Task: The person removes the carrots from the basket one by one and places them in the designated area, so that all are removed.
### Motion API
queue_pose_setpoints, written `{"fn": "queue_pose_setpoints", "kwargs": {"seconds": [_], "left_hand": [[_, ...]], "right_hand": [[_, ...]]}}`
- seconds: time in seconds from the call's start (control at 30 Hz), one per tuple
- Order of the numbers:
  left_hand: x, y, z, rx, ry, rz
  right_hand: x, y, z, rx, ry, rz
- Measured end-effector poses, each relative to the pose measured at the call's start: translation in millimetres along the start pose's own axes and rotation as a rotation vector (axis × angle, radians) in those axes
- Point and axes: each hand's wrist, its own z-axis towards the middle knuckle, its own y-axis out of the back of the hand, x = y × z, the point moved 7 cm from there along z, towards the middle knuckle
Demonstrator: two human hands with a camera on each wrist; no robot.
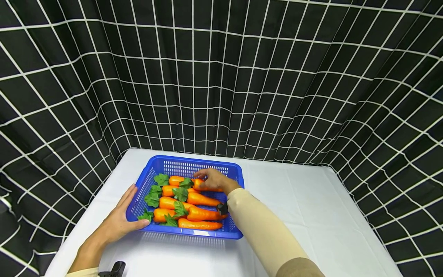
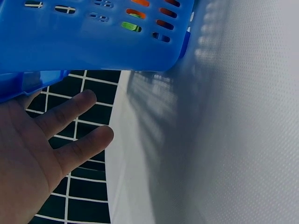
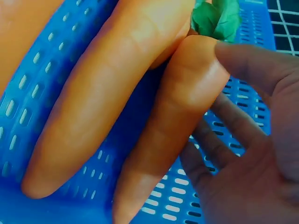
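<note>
A blue plastic basket point(image 1: 194, 161) sits on a white table and holds several orange carrots point(image 1: 202, 200) with green leaves. My right hand point(image 1: 214, 179) reaches into the basket's far side and holds the rearmost carrot point(image 1: 207, 188). In the right wrist view its thumb lies on the carrot point(image 3: 182, 121) near the leaves and its fingers lie under it, beside another carrot point(image 3: 107, 93). My left hand point(image 1: 121, 217) rests flat against the basket's left wall, fingers straight. The left wrist view shows that hand point(image 2: 42, 144) beside the basket wall point(image 2: 93, 42).
The white tablecloth point(image 1: 304, 207) stretches to the right of the basket. A black curtain point(image 1: 221, 77) with a white grid hangs behind and at both sides. A small black device point(image 1: 114, 269) lies at the table's near edge.
</note>
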Motion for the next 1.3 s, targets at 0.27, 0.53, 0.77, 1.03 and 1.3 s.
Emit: {"fn": "queue_pose_setpoints", "kwargs": {"seconds": [0.27, 0.53, 0.77, 1.03, 1.3], "left_hand": [[0.2, -0.4, 0.3, -0.001, -0.007, 0.014], [2.0, -1.6, -1.2, -0.008, 0.003, 0.024], [-0.6, -1.5, -0.7, -0.003, 0.015, 0.022], [-5.0, -0.2, -0.1, -0.01, -0.002, 0.026], [-2.9, -0.7, -0.2, -0.009, 0.005, 0.02]], "right_hand": [[1, -1, 0, 0.002, 0.034, -0.144], [2, 0, -2, -0.02, 0.038, -0.174], [0, -2, -4, 0.011, -0.011, -0.161], [2, 1, -3, -0.01, 0.031, -0.051], [4, 9, -2, -0.088, 0.034, 0.072]]}}
